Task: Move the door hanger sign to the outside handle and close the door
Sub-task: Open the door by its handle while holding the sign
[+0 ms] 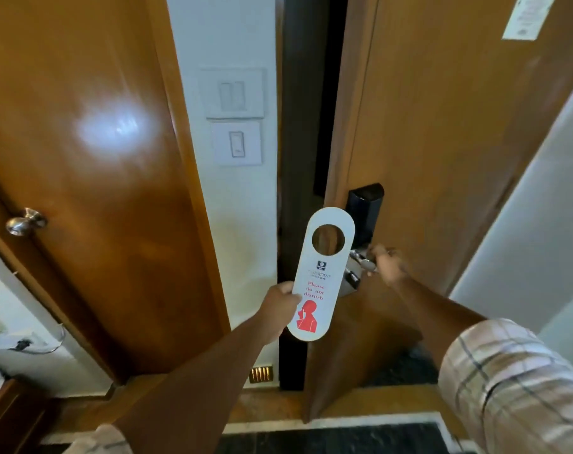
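- At the middle of the view, a wooden door (442,142) stood slightly ajar, with a narrow dark gap between its left edge and the dark door frame (295,126).
- The right hand (388,262) was closed around the metal lever handle (360,258) on the near face of the door, just below a black lock unit (365,211).
- The left hand (282,303) gripped the door hanger sign (321,276) by its lower left edge, holding it upright in front of the gap, just left of the handle and not hung on anything.
- The sign was white with a round hole at its top, red words reading "Please do not disturb", and a red figure at the bottom.
- A checked sleeve (514,388) covered the right upper arm at the near right.
- On the white wall (246,240) left of the frame sat two switch plates (236,116), one above the other, with a small lit vent (261,374) down near the floor.
- Further left, a second wooden door (82,158) carried a round metal knob (25,221).
- A printed paper notice (527,16) was fixed high on the main door, its text too small to read.
- A dark mat (327,437) lay on the floor at the near edge.
- A pale wall (541,240) closed in the right side, leaving a tight space around the door.
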### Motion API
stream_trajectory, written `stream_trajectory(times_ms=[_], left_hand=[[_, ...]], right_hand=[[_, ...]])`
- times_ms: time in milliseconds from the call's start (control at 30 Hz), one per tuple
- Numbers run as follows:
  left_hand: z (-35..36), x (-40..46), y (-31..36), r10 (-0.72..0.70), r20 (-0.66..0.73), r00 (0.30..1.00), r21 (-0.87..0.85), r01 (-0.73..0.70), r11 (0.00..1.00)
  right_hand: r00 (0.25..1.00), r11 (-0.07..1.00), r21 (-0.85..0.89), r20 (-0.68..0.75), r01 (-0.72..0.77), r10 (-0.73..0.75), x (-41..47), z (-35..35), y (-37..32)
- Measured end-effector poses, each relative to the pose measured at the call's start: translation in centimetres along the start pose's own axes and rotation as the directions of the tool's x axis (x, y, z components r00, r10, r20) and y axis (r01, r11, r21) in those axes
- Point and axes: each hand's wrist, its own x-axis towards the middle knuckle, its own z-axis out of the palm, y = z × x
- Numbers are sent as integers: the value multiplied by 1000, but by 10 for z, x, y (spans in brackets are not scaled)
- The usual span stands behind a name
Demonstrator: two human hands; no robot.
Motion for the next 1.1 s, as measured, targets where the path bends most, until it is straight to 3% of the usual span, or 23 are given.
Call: stream_trajectory(times_ms=[167,300,500,633,733,867,1100], left_hand=[[42,-42,-20,-19,142,990,58,10,998],[89,-54,-18,-36,313,949,192,-26,981],[187,-64,0,-40,512,858,270,-116,956],[255,-84,20,-29,631,775,262,-178,948],[291,-91,29,-32,691,722,270,-217,938],[330,-92,35,-56,728,683,309,-255,916],[384,-83,48,-113,775,622,356,-282,891]], right_hand=[[978,1000,19,-211,5,-1,-67,-78,42],[909,997,80,-416,5,29,-124,-147,72],[726,952,304,-658,17,198,-194,-240,89],[576,844,487,-765,224,288,-227,-289,89],[457,884,374,-862,282,220,-243,-320,89],[369,971,207,-918,122,149,-254,-370,100],[327,991,113,-941,74,83,-247,-437,117]])
